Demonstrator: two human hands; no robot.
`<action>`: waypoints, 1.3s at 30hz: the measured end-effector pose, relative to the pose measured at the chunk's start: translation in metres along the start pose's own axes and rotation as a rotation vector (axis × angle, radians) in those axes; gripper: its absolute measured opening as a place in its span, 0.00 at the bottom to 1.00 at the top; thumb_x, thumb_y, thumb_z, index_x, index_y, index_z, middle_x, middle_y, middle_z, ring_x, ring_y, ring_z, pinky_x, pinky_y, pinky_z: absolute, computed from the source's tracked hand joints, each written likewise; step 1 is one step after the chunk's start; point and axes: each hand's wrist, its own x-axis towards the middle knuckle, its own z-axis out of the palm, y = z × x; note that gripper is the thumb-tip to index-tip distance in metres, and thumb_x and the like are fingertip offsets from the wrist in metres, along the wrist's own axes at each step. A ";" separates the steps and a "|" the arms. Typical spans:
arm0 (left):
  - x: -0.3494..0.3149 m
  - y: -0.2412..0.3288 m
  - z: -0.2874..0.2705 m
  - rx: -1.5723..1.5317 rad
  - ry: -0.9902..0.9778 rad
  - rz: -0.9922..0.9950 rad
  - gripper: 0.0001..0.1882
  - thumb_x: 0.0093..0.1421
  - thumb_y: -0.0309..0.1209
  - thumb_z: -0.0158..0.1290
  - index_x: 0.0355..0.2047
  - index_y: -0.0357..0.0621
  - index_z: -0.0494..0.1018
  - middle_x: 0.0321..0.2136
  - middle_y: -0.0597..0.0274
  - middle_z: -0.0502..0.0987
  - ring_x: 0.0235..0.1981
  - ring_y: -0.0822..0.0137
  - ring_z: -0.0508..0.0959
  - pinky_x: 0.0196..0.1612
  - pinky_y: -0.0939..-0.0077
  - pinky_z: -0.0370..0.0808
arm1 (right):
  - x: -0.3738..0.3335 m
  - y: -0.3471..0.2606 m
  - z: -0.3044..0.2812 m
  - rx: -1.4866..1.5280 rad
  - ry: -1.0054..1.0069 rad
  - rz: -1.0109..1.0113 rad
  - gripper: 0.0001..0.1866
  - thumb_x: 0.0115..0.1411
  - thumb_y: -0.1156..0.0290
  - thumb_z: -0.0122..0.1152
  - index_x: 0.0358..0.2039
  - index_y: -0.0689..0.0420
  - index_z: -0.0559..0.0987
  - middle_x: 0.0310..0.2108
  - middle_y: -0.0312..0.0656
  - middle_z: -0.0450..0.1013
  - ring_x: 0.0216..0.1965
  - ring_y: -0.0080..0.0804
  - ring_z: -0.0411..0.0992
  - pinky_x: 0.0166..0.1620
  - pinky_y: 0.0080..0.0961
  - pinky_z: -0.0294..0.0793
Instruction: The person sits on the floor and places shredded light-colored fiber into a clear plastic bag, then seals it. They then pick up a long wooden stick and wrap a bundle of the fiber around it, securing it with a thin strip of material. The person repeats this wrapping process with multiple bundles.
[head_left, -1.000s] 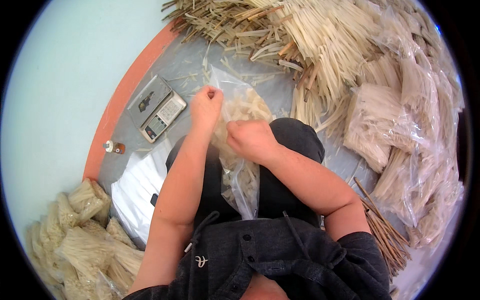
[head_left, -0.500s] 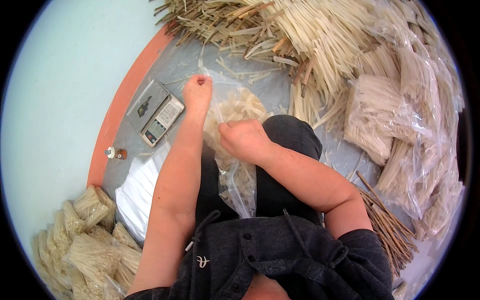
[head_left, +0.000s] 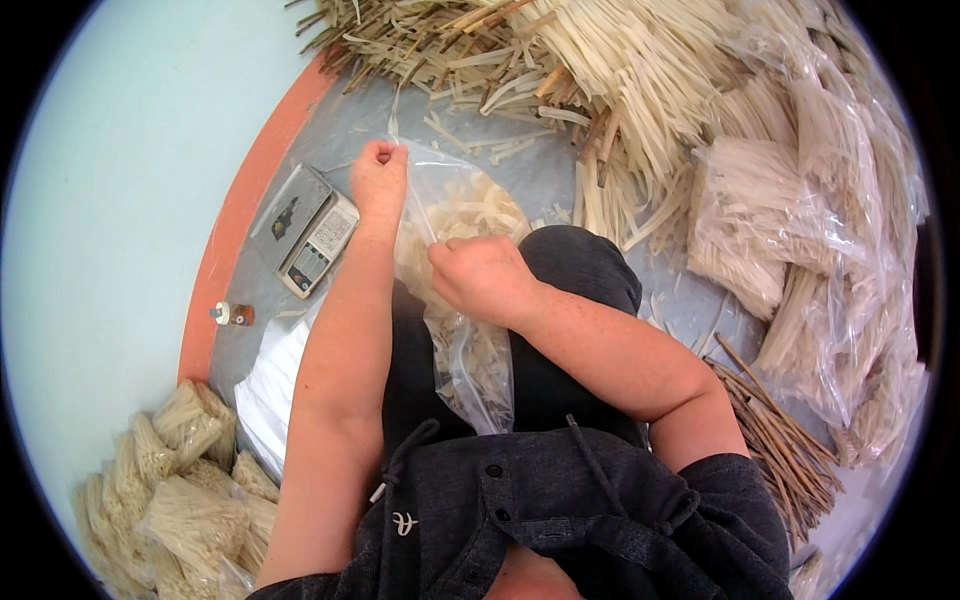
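A clear plastic bag (head_left: pixel 428 172) filled with pale, flat, dried strips lies across my lap and the floor in front of me. My left hand (head_left: pixel 380 185) pinches the bag's far end, and a thin whitish strip trails away beyond those fingers. Nearer to me, my right hand (head_left: pixel 485 278) is closed on the same bag's edge, its fingertips partly hidden. The bag's edge runs taut between both hands. Below my right hand, the near end of the bag tapers down between my legs.
A kitchen scale (head_left: pixel 305 230) stands left of my left forearm, near a small bottle (head_left: pixel 234 315). White sheets (head_left: pixel 268 390) lie nearer. Bagged dried strips (head_left: pixel 190 500) fill the lower left. Loose strips (head_left: pixel 640 70), packed bags (head_left: pixel 745 220) and thin sticks (head_left: pixel 785 445) lie ahead and right.
My left hand has shifted slightly left and away from me, still pinching the bag. My right hand has moved a little left along with it.
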 end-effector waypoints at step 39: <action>-0.068 0.019 -0.064 0.463 -1.031 0.076 0.32 0.57 0.55 0.46 0.08 0.41 0.70 0.07 0.62 0.69 0.11 0.68 0.72 0.20 0.72 0.70 | -0.092 -0.064 -0.045 -0.019 -1.093 0.354 0.26 0.56 0.47 0.51 0.26 0.61 0.80 0.25 0.49 0.76 0.29 0.45 0.76 0.33 0.37 0.74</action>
